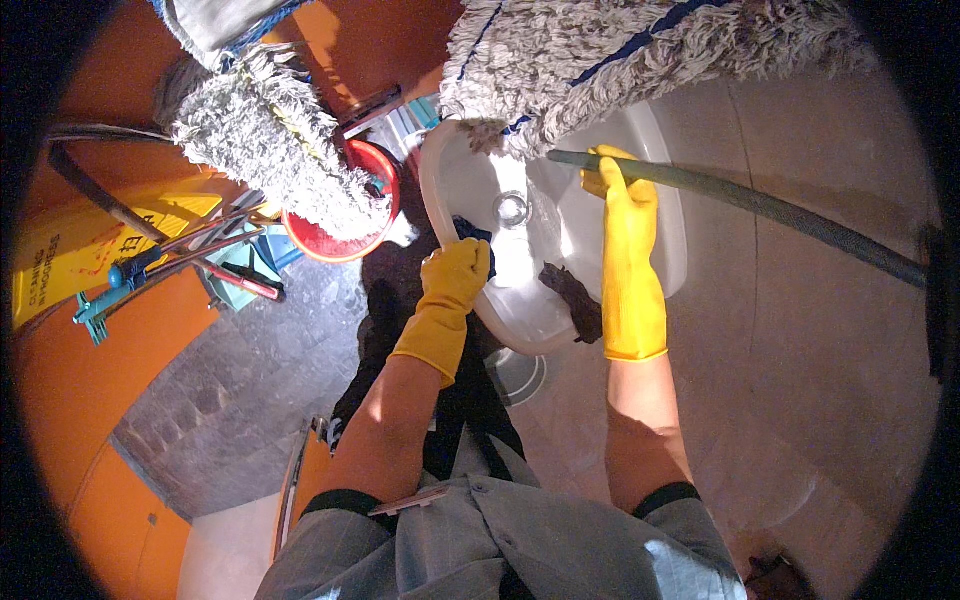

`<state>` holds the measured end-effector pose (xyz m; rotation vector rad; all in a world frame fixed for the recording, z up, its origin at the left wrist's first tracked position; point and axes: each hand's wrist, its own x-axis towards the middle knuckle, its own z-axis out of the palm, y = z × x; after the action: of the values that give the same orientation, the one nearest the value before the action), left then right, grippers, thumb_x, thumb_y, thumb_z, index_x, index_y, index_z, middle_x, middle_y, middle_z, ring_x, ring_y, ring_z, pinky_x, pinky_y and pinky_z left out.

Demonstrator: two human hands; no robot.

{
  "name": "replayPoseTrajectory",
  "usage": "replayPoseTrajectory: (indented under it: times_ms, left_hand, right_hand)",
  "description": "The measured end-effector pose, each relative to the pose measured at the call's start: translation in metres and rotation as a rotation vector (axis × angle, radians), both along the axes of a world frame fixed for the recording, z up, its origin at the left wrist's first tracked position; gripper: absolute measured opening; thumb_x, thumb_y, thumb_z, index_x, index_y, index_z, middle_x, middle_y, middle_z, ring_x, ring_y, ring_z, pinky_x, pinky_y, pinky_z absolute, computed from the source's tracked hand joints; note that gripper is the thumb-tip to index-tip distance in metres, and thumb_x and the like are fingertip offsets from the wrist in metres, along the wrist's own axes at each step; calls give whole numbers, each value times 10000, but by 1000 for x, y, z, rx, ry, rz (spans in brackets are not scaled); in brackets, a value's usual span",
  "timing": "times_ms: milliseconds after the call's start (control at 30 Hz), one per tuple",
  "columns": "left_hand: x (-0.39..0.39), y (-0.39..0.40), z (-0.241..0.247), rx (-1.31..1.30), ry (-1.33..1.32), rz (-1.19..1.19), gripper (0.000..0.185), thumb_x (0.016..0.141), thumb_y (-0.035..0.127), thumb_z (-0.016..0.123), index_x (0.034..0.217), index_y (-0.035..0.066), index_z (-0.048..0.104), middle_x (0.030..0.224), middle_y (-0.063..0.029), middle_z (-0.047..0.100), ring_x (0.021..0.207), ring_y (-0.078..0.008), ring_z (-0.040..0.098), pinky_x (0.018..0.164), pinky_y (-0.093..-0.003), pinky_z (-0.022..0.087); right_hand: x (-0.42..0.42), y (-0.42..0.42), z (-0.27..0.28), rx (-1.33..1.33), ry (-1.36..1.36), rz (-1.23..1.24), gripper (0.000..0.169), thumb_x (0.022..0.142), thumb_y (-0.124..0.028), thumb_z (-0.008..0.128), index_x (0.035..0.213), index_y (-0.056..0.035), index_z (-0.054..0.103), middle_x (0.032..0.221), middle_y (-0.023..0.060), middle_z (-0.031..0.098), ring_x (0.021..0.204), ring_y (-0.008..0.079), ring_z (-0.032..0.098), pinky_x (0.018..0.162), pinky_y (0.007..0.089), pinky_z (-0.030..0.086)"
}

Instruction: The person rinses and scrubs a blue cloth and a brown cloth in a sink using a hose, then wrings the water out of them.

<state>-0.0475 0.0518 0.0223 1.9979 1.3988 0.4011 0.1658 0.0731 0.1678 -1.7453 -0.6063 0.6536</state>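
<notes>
In front of me is a white ceramic sink (439,169) with a round drain (512,208) in bright light. My left hand (456,277), in a yellow rubber glove, is closed on a bunched dark blue cloth (471,229) at the sink's left rim. A matching glove covers my right hand (626,187), which grips a grey-green hose (757,201) near its end. That end points left over the basin, just below a hanging string mop head (540,67). A dark, crumpled rag (576,304) drapes over the near rim, between my hands.
Another fluffy mop head (259,150) hangs into a red bucket (300,236) at the left. Several long handles (187,255), a teal dustpan (234,281) and a yellow warning sign (90,247) lean by the orange wall (97,397). Grey tiled floor (247,390) lies below.
</notes>
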Motion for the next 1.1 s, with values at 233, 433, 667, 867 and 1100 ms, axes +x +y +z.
replayPoseTrajectory:
  times_ms: [233, 433, 667, 867, 1100]
  left_hand:
    - [0, -1, 1, 36, -41, 18, 240, 919, 338, 621, 831, 129, 699, 768, -132, 694, 725, -382, 669, 659, -490, 534]
    - [1, 0, 3, 47, 23, -17, 252, 922, 349, 612, 821, 134, 695, 752, -138, 690, 699, -387, 665, 638, -500, 530]
    - [3, 0, -4, 40, 10, -26, 255, 907, 339, 632, 768, 130, 678, 734, -129, 681, 677, -373, 662, 620, -498, 518]
    - [2, -1, -2, 32, 56, -38, 336, 962, 408, 507, 831, 135, 656, 776, -123, 692, 710, -377, 682, 666, -525, 528]
    - [1, -1, -2, -5, 29, -37, 333, 958, 415, 520, 840, 137, 660, 768, -126, 684, 711, -377, 677, 682, -525, 527]
  right_hand:
    - [-41, -21, 19, -20, 184, 40, 190, 966, -69, 611, 1123, 24, 664, 955, 81, 699, 796, 146, 646, 758, 274, 531]
    - [-51, -58, 37, -210, 199, 32, 166, 974, -75, 605, 1107, -1, 671, 879, 39, 675, 770, 119, 604, 731, 260, 497]
    - [-42, -82, 44, -275, 193, 141, 157, 973, -87, 592, 1064, 14, 669, 865, 53, 678, 770, 139, 617, 772, 286, 492]
    - [-36, -92, 43, -354, 160, 134, 165, 973, -106, 591, 1068, 0, 675, 891, 57, 692, 782, 149, 629, 801, 297, 494]
    - [-19, -102, 38, -444, 116, 57, 171, 971, -113, 604, 1104, -18, 657, 973, 78, 716, 797, 146, 654, 779, 293, 521]
